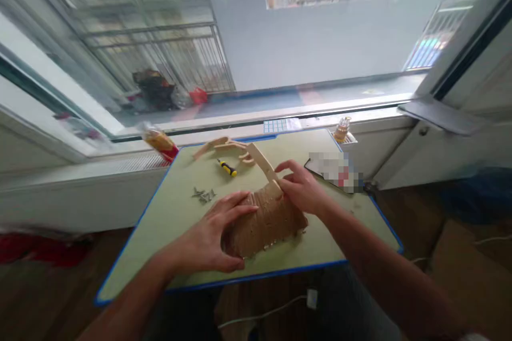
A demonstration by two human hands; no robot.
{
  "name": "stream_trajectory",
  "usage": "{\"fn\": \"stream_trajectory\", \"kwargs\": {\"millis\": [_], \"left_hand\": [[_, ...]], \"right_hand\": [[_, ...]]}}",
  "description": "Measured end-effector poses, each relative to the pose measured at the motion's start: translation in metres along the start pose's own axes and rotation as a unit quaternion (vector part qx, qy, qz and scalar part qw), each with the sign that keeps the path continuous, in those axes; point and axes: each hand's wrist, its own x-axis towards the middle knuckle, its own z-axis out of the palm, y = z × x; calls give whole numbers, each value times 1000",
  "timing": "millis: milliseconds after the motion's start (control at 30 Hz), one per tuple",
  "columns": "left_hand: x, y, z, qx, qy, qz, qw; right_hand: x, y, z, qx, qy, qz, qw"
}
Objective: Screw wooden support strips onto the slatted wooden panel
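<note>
A brown, rough-surfaced block point(266, 221) with small holes or specks lies on the pale green table point(180, 245), near its front edge. My left hand point(210, 232) is wrapped around the block's left end, thumb on the near side and fingers over the top. At the far right corner of the block, my right hand point(300, 186) pinches the lower end of a light wooden piece point(262, 162), which leans up and away to the left. A yellow-and-black screwdriver point(229, 169) lies beyond my hands. Several screws point(204, 195) are heaped left of the block.
Curved wooden parts point(218, 144) lie at the table's far edge. A flat, partly blurred-out object point(332, 170) rests on the right side. Off the back corners stand a container with a red lower part point(160, 141) and a small amber bottle point(342, 129), before the window.
</note>
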Motion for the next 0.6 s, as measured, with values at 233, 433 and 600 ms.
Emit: {"fn": "stream_trajectory", "kwargs": {"millis": [233,433,600], "left_hand": [[-10,-16,6,-18,37,13,999],[-21,-28,9,-71,105,22,992],[-33,-42,23,-119,212,3,970]], "right_hand": [[-24,-4,7,-31,-30,-39,998],[-58,-18,0,-60,-41,-31,997],[-85,-15,24,-105,-55,-19,993]]}}
